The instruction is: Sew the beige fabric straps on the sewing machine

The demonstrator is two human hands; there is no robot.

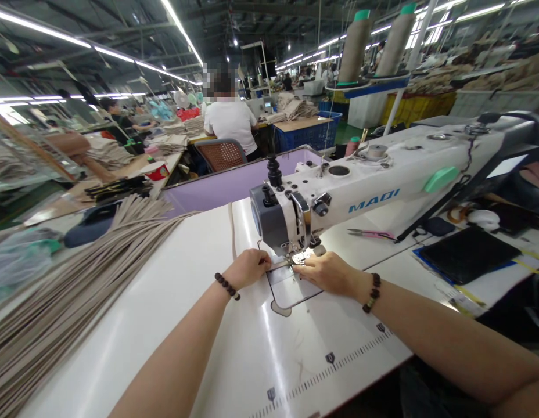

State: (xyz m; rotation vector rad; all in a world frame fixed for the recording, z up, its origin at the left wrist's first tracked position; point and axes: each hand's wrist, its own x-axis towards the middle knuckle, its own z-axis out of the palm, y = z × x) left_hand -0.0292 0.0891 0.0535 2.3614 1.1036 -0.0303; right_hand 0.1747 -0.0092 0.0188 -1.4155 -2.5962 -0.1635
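A: Where is the strip right now?
B: The narrow beige strip (232, 229) lies on the white tabletop (200, 354), running forward from the left hand (247, 269) past the head of the sewing machine (374, 197). A short length also shows between that hand and the needle area.

A: And the fingers on that side?
B: Thumb and forefinger are pinched together on the strip, just left of the presser foot.

A: What about the right hand (328, 271)?
B: It is palm down on the other side, fingertips beside the metal plate (291, 287) under the needle. I can't tell whether its fingers grip anything; the hand itself covers the spot.

A: Anything on the wrists?
B: A dark beaded bracelet on each.

A: What else is nearby?
B: A long bundle of similar strips (69, 296) spreads along the left side. Behind the right hand lies a small pink-handled tool (372, 233), and farther right a flat black item (467, 254). Two thread cones (355, 49) stand above the machine.

A: Anyone else?
B: A person in a white shirt (230, 123) is farther off, back turned, by a brown chair (221, 155).
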